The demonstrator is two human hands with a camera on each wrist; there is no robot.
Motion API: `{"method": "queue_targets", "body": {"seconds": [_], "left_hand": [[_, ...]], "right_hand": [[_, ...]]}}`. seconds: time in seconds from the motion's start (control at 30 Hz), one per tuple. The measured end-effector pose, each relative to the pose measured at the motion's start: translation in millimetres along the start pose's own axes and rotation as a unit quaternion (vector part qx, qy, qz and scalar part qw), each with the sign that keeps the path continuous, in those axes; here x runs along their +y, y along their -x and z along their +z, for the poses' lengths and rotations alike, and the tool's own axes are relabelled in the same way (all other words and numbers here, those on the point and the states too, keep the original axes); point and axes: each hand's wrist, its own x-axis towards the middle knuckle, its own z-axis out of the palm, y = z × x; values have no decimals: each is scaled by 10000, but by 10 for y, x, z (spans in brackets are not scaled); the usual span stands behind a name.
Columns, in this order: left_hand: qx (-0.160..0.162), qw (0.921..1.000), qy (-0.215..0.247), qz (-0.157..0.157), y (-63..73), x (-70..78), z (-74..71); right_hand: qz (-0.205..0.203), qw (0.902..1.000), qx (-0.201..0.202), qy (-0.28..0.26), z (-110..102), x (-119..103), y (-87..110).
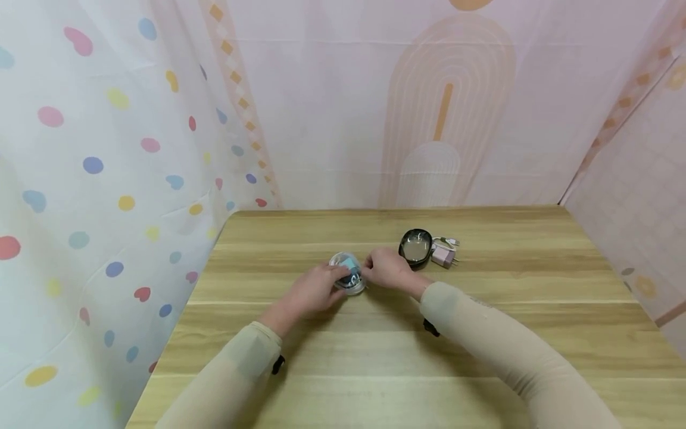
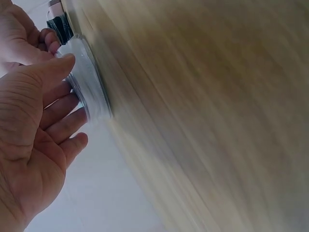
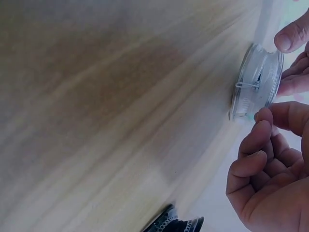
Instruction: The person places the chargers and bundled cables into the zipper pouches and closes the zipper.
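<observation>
A round clear plastic case sits on the wooden table, with something pale blue and dark showing through its top. In the right wrist view a thin white loop crosses the side of the case. My left hand holds the case from the left, thumb at its upper rim and fingers along its side. At the opposite edge, my right hand pinches the rim between thumb and forefinger, its other fingers curled. What lies under those fingertips is hidden.
Just right of my right hand stands a black oval case with a see-through top. Beside it lie a pinkish plug charger and a short white cable. Patterned curtains hang behind the table and along its left side.
</observation>
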Motion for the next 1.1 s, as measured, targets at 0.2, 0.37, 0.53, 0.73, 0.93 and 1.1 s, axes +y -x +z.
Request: {"method": "queue_targets", "body": {"seconds": [0.2,0.37,0.53,0.73,0.93,1.1], "left_hand": [[-5,9998,203,-14,-11,-31,4],[-96,9996,259,-62,-10,-44,4],[-122,9993,308,-167,-5,-31,-16],[-210,9990,285,-266,7,-31,-16],[-244,9986,312,-349,7,-26,-22],[-255,9984,354,-364,8,-11,-23]], "right_hand": [[-299,9993,-29,-222,20,45,43],[-233,9987,161,-417,6,109,129],[-286,9990,166,-293,-10,184,249],[-460,9973,-128,-562,48,239,376],[-523,9972,-14,-531,125,169,423],[-477,9982,244,-273,190,114,395]]}}
